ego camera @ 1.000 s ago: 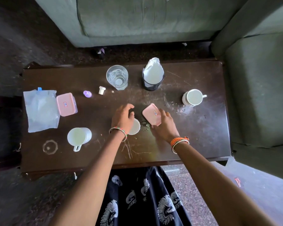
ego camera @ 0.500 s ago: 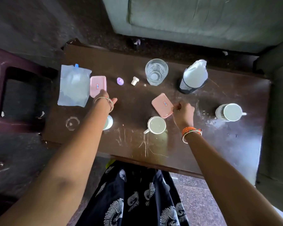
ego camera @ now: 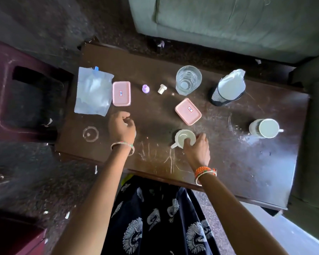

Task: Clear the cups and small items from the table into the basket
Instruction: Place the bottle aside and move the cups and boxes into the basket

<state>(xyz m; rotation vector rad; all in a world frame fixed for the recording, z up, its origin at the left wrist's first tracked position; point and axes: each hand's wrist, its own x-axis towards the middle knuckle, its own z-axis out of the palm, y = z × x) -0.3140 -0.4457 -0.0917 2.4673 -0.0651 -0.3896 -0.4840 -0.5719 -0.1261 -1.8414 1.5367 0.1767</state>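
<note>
- Head view looks down on a dark scratched wooden desk (ego camera: 228, 162); the right hand (ego camera: 197, 150) curls its grip over the near rim of a white handled mug (ego camera: 183, 138) at the desk's middle front, handle pointing toward the person.
- Left hand (ego camera: 122, 127) is curled over something pale near the front left of the desk; probably a second mug, but the hand hides it, so I cannot tell what the grip holds.
- Risk: the right grip takes the mug by the rim from above, and such a hold could slip or tip the mug on lifting, spilling any dregs.
- Risk: the dark maroon plastic basket (ego camera: 6, 100) sits off the desk's left edge, so the right hand's carry would cross the left arm, and a bump could knock the small purple cap (ego camera: 145, 88) or white stopper (ego camera: 162, 89).
- Containers: the mug looks empty, with a pale film inside; a clear drinking glass (ego camera: 188, 80) shows nothing in it; a black mesh holder (ego camera: 220, 97) carries a white bag; another white mug (ego camera: 265, 128) stands far right.
- Two pink lidded boxes (ego camera: 121, 93) (ego camera: 188, 111) are closed, contents unseen.
</note>
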